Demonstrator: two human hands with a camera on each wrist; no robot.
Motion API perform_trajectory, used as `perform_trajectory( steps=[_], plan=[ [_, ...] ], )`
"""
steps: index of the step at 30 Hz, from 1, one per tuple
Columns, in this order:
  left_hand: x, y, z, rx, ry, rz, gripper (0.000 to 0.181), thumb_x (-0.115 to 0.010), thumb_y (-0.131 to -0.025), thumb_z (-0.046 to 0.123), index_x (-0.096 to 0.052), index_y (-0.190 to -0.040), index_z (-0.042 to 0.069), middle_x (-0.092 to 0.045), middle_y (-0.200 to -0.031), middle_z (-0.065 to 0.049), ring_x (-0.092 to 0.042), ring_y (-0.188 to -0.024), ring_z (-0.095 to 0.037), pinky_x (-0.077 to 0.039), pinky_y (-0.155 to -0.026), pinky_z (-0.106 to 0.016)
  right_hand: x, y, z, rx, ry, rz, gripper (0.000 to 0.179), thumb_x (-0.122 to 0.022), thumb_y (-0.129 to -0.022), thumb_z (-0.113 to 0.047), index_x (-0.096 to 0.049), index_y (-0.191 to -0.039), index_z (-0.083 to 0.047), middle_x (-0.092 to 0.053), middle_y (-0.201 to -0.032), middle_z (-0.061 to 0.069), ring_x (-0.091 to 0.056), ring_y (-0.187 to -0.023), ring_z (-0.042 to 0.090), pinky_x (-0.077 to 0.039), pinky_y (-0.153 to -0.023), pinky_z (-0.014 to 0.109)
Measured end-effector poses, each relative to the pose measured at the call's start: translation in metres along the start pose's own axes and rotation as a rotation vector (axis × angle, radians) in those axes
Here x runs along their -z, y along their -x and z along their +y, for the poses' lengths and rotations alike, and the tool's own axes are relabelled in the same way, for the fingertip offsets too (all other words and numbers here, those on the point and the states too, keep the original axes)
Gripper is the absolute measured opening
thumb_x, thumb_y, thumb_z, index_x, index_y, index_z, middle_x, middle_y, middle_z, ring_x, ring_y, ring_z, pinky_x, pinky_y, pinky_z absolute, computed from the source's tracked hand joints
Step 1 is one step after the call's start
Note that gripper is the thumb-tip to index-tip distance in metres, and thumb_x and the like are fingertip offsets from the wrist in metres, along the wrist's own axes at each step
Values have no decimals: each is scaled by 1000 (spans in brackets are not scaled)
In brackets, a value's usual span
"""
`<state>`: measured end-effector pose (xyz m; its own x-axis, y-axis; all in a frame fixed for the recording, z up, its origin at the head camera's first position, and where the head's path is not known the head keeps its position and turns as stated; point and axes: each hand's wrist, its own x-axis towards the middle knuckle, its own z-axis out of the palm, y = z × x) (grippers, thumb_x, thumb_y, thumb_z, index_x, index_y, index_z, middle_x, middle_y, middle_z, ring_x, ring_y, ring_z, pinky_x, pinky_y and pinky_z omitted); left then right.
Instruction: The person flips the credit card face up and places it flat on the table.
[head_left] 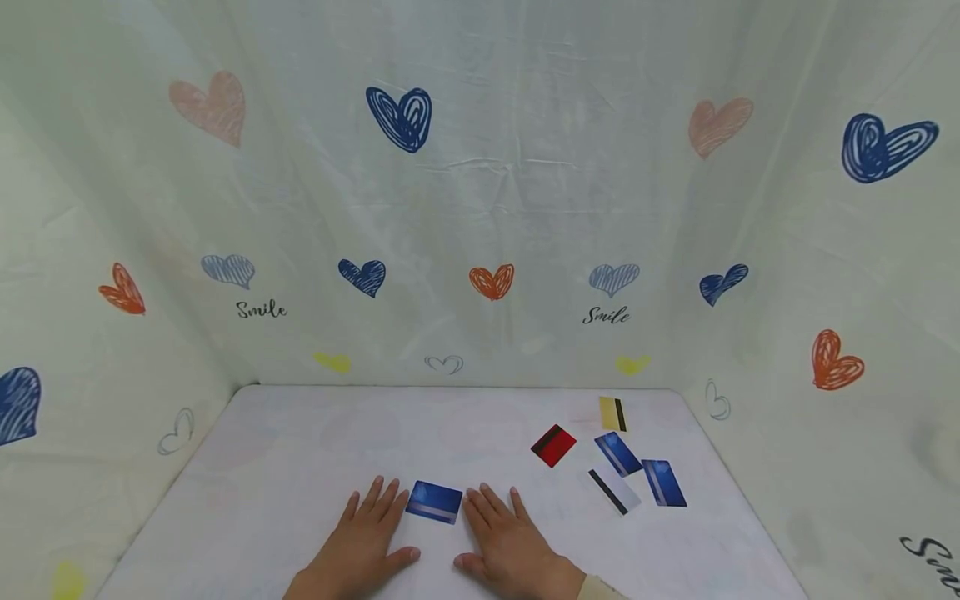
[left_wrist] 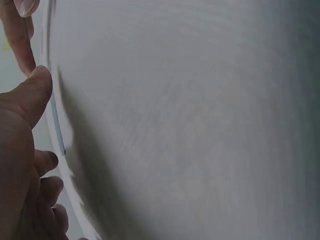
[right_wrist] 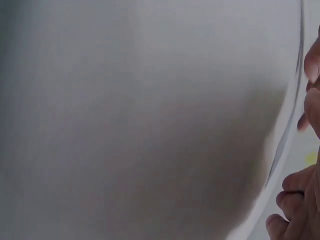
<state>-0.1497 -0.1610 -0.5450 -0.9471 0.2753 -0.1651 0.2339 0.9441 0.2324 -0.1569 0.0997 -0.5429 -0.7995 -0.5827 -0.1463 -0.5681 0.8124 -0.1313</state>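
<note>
A blue card [head_left: 435,502] with a pale stripe lies on the white table between my two hands. My left hand [head_left: 363,537] rests beside its left edge, fingers straight and pointing away from me, fingertips touching or very near the card. On the other side, my right hand [head_left: 512,540] lies with fingers extended and its index fingertip close to the card's right edge. Both thumbs point inward below the card. In the left wrist view the left hand [left_wrist: 20,135] shows at the left edge; the right wrist view catches part of the right hand [right_wrist: 305,200]. Neither hand grips anything.
Right of my hands lie a red card [head_left: 553,446], a yellow card [head_left: 611,413], a white card [head_left: 615,490] with a black stripe, and two blue cards, one upper [head_left: 618,454] and one lower [head_left: 664,483]. A white curtain [head_left: 480,208] printed with hearts surrounds the table [head_left: 262,483].
</note>
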Motion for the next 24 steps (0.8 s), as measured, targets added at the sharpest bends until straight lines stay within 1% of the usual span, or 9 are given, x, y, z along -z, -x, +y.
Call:
perform_trajectory(
  steps=[3, 6, 8, 11, 15, 19, 23, 24],
  plan=[
    [-2, -4, 3, -31, -2, -38, 96, -51, -82, 76, -37, -150, 11, -29, -160, -10, -13, -150, -38, -12, -114, -68, -4, -6, -9, 72, 19, -36, 82, -26, -91, -75, -27, -154, -23, -25, -161, -8, -20, -151, 19, -24, -114, 63],
    [-4, -6, 6, -41, 1, -66, 95, -51, -82, 75, -37, -150, 10, -30, -160, -10, -14, -150, -38, -12, -114, -68, -5, -7, -11, 105, 28, -55, 81, -23, -91, -74, -29, -154, -23, -27, -161, -8, -21, -151, 19, -26, -113, 63],
    [-5, -6, 8, -49, -20, -75, 95, -51, -82, 75, -37, -150, 11, -30, -160, -9, -14, -150, -37, -13, -114, -68, -3, -6, -8, 105, 16, -60, 79, -25, -92, -73, -31, -153, -23, -28, -160, -8, -21, -150, 19, -26, -113, 64],
    [-7, -8, 15, -78, -46, -82, 95, -50, -82, 75, -36, -151, 11, -31, -159, -8, -17, -150, -36, -15, -115, -66, 1, -4, 2, 82, -7, -76, 77, -28, -93, -72, -32, -153, -24, -28, -160, -9, -20, -151, 20, -24, -113, 64],
    [-7, -13, 26, -101, -46, -86, 95, -49, -82, 76, -37, -150, 11, -32, -159, -8, -20, -149, -35, -18, -115, -65, 5, -2, 16, 52, -20, -71, 74, -30, -94, -70, -34, -152, -24, -28, -160, -8, -20, -151, 20, -21, -115, 63],
    [-6, -16, 33, -85, -40, -92, 94, -50, -82, 75, -38, -150, 11, -33, -159, -7, -21, -149, -34, -19, -115, -64, 5, -1, 25, 59, -26, -48, 70, -32, -96, -67, -35, -152, -23, -30, -160, -7, -21, -150, 20, -22, -116, 61],
    [-4, -18, 35, -71, -31, -88, 89, -52, -84, 72, -39, -149, 11, -35, -157, -7, -25, -148, -34, -21, -114, -64, 6, 0, 29, 73, -38, -43, 69, -34, -96, -66, -37, -151, -24, -32, -158, -7, -24, -149, 21, -26, -114, 61],
    [-4, -19, 35, -74, -34, -78, 88, -52, -85, 70, -40, -149, 11, -37, -157, -8, -27, -147, -35, -23, -114, -64, 7, 0, 31, 71, -37, -37, 68, -36, -96, -66, -38, -150, -24, -34, -158, -7, -26, -149, 22, -27, -114, 60]
  ],
)
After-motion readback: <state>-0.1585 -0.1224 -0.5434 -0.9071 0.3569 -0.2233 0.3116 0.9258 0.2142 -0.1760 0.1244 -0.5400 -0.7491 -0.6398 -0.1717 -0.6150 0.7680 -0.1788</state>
